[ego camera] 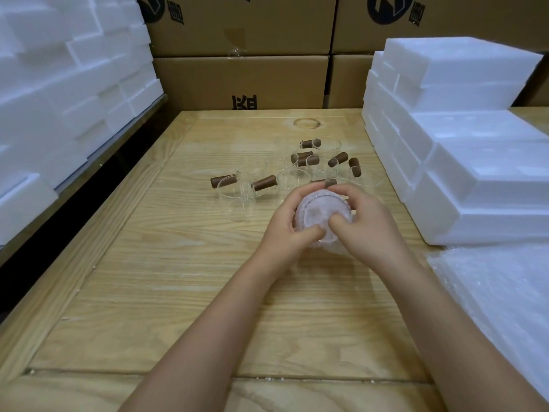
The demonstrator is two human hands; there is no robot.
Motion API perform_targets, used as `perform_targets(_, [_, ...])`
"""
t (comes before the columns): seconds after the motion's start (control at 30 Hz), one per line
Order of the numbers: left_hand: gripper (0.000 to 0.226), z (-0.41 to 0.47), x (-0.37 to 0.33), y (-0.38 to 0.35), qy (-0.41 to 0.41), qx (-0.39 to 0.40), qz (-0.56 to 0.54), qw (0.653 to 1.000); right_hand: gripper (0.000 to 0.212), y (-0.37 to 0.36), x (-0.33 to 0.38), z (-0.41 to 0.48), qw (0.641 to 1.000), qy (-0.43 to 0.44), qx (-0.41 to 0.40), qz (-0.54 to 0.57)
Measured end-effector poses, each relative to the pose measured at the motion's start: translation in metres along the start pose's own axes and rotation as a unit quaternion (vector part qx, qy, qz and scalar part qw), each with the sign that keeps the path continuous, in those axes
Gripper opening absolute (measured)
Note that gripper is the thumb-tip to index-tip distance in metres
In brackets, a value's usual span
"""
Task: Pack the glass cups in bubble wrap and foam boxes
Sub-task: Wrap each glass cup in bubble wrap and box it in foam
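Note:
A glass cup wrapped in bubble wrap [316, 214] is held above the middle of the wooden table [166, 281]. My left hand [286, 230] grips it from the left, thumb on the wrap. My right hand [367, 226] grips it from the right, with its thumb pressing the wrap into the cup's end. Behind them stand several bare glass cups with brown wooden handles [237, 197], some in a cluster [320, 157] further back. A stack of bubble wrap sheets [499, 295] lies at the right edge. White foam boxes [463, 162] are piled at the right.
More white foam boxes [68, 84] are stacked along the left side on a lower shelf. Brown cardboard cartons [240, 78] form a wall behind the table.

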State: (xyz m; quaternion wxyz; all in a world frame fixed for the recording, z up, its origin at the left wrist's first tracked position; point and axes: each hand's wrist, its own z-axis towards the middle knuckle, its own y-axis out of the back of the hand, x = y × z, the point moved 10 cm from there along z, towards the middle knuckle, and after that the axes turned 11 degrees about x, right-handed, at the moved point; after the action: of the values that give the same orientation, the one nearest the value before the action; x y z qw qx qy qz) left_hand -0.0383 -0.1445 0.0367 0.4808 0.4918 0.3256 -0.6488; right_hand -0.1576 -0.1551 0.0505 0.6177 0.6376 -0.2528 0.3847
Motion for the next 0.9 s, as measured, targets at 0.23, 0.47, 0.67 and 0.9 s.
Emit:
perform_targets(0.23, [0.056,-0.003,0.017,0.023,0.039,-0.146,0.019,0.988,0.053,-0.017,0.013,-0.003,0.998,0.027,0.047,0.021])
perform_targets(0.47, [0.046,-0.004,-0.004,-0.001,-0.03,-0.035,0.063,0.997,0.022,0.004,0.007,-0.005,0.997,0.004,-0.072,-0.042])
perform_targets(0.67, [0.044,-0.008,0.002,0.013,0.011,-0.125,0.103,0.987,0.032,-0.006,0.005,0.001,0.999,0.022,0.001,-0.046])
perform_targets(0.9, [0.034,-0.007,-0.005,0.01,-0.022,-0.068,0.096,0.993,0.027,-0.001,0.008,-0.002,0.999,0.041,0.01,-0.016])
